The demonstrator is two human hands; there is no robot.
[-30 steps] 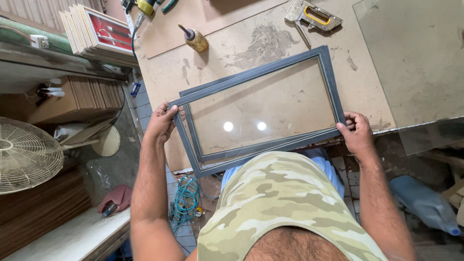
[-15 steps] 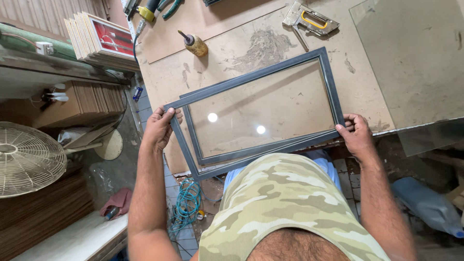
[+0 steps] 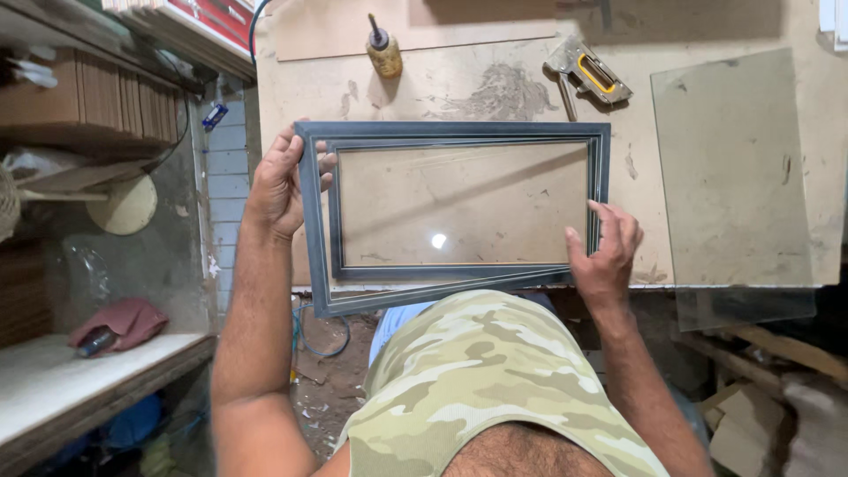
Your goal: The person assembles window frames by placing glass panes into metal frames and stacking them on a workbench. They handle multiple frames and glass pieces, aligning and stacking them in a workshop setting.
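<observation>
Worn beige workbench [image 3: 495,79] lying beyond both hands, glue bottle [image 3: 384,49] standing beyond the left hand [image 3: 281,187], staple gun [image 3: 587,72] lying beyond the right hand [image 3: 605,256], glass sheet [image 3: 738,168] lying right of it, overhanging the edge.

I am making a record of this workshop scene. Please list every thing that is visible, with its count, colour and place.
picture frame: one, grey-blue, glass in it, held over the near edge of the bench
workbench: one, beige, stained, across the top
glue bottle: one, yellowish with dark nozzle, bench top, behind the frame
staple gun: one, metal with yellow, bench top, right of the bottle
glass sheet: one, clear, lying on the bench at right
stacked boards: one pile, brown, shelf at left
red cloth: one, on the white shelf, lower left
left hand: grips the frame's left side
right hand: on the frame's lower right corner
</observation>
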